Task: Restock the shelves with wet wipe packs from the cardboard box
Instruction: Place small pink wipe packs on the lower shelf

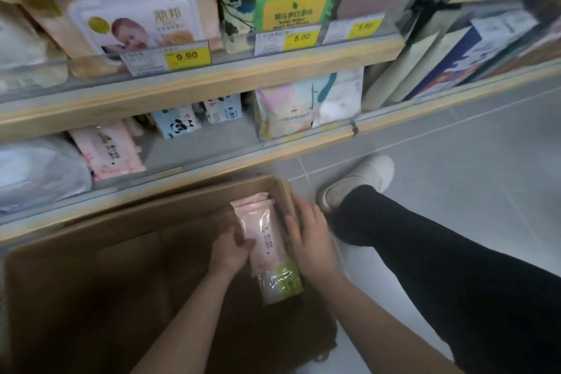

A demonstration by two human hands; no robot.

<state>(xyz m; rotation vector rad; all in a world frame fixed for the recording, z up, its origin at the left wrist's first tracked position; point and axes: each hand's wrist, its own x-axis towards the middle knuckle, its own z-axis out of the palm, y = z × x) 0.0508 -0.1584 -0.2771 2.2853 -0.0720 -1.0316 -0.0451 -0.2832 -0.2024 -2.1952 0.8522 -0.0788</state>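
An open cardboard box stands on the floor below the shelves. Inside it, at its right end, lies a stack of pink wet wipe packs with a green and white pack at the near end. My left hand grips the stack's left side, thumb on top. My right hand presses flat against the stack's right side, beside the box wall. More pink packs of the same kind lie on the bottom shelf.
The upper shelf holds baby wipe packs behind price tags reading 9.90 and 5.00. Panda packs and a pastel pack sit on the bottom shelf. My leg in black trousers and shoe rest on grey floor tiles.
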